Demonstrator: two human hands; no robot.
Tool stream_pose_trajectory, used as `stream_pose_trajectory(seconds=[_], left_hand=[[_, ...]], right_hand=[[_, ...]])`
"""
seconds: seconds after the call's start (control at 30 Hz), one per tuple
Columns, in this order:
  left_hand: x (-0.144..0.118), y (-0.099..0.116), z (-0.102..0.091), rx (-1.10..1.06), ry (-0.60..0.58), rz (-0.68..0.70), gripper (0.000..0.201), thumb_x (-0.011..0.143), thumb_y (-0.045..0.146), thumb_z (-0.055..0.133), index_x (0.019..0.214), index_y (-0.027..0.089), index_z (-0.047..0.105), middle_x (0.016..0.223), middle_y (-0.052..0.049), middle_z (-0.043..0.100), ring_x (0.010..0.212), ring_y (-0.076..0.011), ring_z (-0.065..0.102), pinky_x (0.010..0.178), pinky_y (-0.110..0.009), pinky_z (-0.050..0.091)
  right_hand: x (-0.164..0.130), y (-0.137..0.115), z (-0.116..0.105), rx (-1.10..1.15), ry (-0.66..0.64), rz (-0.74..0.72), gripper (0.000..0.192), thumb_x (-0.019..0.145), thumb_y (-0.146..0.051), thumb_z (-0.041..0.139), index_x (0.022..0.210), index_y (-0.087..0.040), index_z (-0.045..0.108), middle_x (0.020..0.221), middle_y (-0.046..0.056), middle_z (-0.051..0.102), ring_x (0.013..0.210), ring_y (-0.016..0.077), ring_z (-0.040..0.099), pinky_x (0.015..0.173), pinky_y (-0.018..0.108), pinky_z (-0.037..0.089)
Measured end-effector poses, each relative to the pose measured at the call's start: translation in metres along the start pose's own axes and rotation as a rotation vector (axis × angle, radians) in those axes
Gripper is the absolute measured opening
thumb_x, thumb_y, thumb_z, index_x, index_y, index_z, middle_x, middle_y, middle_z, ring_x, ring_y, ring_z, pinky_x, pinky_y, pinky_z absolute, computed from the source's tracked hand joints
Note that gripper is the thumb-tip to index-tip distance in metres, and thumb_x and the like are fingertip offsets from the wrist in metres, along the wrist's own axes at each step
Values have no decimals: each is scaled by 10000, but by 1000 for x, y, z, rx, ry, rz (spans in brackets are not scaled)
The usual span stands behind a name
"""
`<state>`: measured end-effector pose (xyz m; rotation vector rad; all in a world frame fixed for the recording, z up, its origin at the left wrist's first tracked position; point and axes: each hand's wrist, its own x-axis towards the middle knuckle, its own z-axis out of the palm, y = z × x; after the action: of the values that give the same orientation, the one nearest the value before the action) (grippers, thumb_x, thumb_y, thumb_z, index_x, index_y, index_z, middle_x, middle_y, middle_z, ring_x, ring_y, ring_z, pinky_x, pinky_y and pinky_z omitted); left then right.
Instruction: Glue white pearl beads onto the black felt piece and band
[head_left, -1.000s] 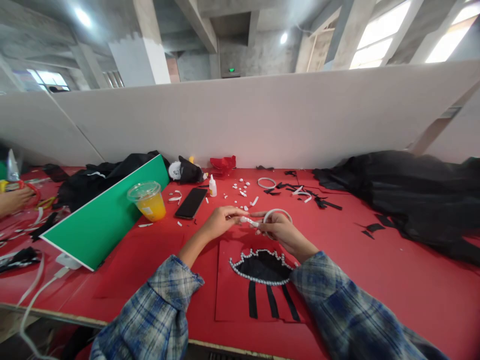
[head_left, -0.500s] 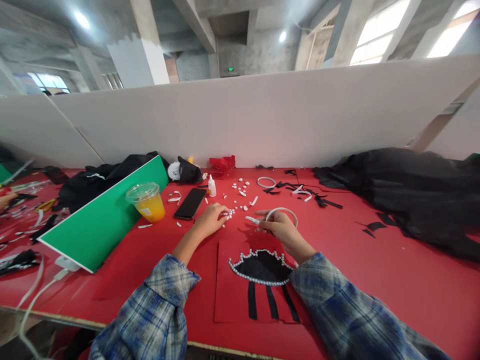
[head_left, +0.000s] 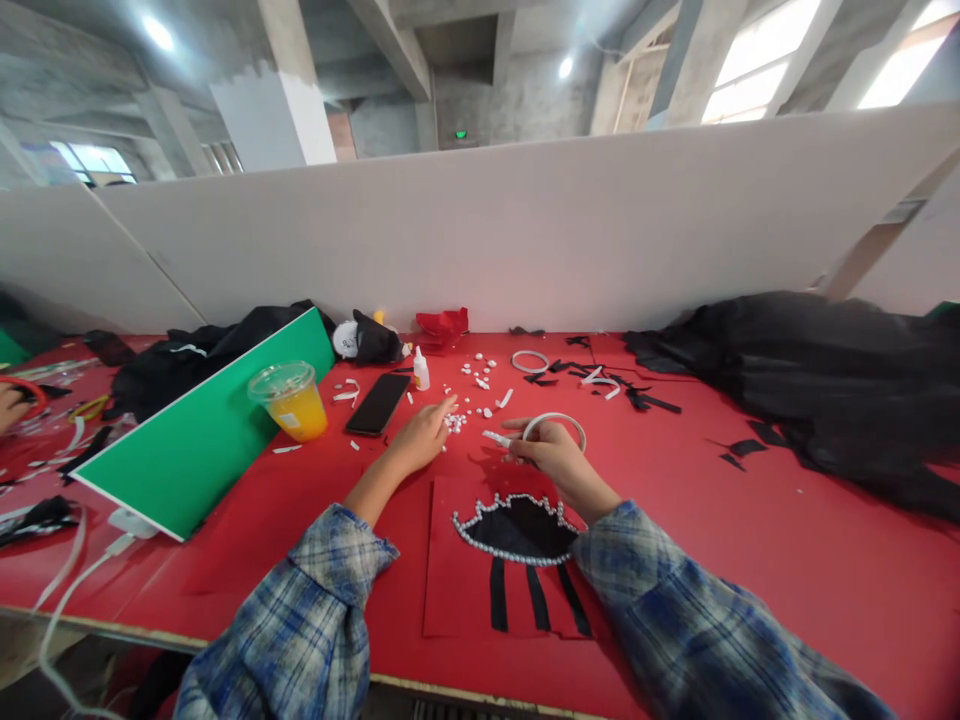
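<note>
My left hand [head_left: 422, 437] lies palm down with its index finger stretched out, beside a small heap of white beads [head_left: 454, 424]. Whether a bead touches its fingertips is too small to tell. My right hand [head_left: 553, 450] is closed on a short white strip [head_left: 496, 438], its end pointing left. A thin white ring, like a tape roll [head_left: 584, 432], hangs about the fingers of that hand. Below both hands lies a red sheet [head_left: 457, 600] with a black shape [head_left: 517, 530] edged in silvery beads, and black strips [head_left: 537, 600] under it.
A green board [head_left: 202, 440] stands at left beside a cup of orange drink [head_left: 298, 412]. Phone [head_left: 379, 404], small white bottle [head_left: 421, 370] and another ring [head_left: 530, 353] lie farther back. Black scraps [head_left: 645, 400] and black cloth [head_left: 810, 380] are at right. A co-worker's hand [head_left: 11, 408] shows far left.
My left hand has drawn slightly off the bead heap, its index finger now extended. My right hand keeps the strip and ring. At far left a red ring has come into view by the co-worker's hand.
</note>
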<state>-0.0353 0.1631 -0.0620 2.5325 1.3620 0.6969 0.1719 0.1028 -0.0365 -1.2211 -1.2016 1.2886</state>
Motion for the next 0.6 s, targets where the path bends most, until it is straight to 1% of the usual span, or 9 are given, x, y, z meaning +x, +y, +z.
stream_pose_trajectory(seconds=[0.1,0.17,0.23,0.37,0.5,0.6], left_hand=[[0,-1,2,12,-82,47,450,856,93,346,1299,122,415,1311,-133,508,1233,-187,453,1035,-355,361],[0,-2,2,19,-92,54,444,847,73,343,1276,114,448,1303,-137,513,1224,-186,462,1027,-342,370],[0,-3,1,37,-73,47,442,828,43,355,1241,129,489,1241,-123,564,1176,-182,505,998,-334,399],[3,-8,-2,41,5,45,394,799,27,419,1121,185,582,1109,-68,644,1065,-183,571,943,-341,442],[5,-12,-5,-94,60,7,347,741,-5,472,988,170,643,976,-56,681,938,-172,624,877,-321,476],[6,-14,-8,-182,101,-52,298,741,4,493,921,169,663,926,-51,693,875,-168,642,838,-312,487]], right_hand=[[-1,0,1,-8,0,-18,180,605,-103,591,779,-143,619,558,-23,591,530,125,593,531,239,464],[-1,0,0,-24,-1,-29,165,615,-111,594,773,-148,623,553,-24,583,535,131,595,532,243,471],[-1,0,0,-31,-2,-31,176,621,-114,596,792,-144,626,555,-21,585,536,134,597,536,246,477],[-2,0,0,-17,0,-31,207,619,-105,591,821,-139,623,574,-16,600,538,133,601,552,248,481],[-1,0,0,-9,7,-23,188,610,-108,592,792,-143,625,574,-16,598,534,130,593,546,248,465],[-1,0,0,7,7,-8,181,598,-116,602,776,-136,623,558,-21,592,517,122,578,533,244,447]])
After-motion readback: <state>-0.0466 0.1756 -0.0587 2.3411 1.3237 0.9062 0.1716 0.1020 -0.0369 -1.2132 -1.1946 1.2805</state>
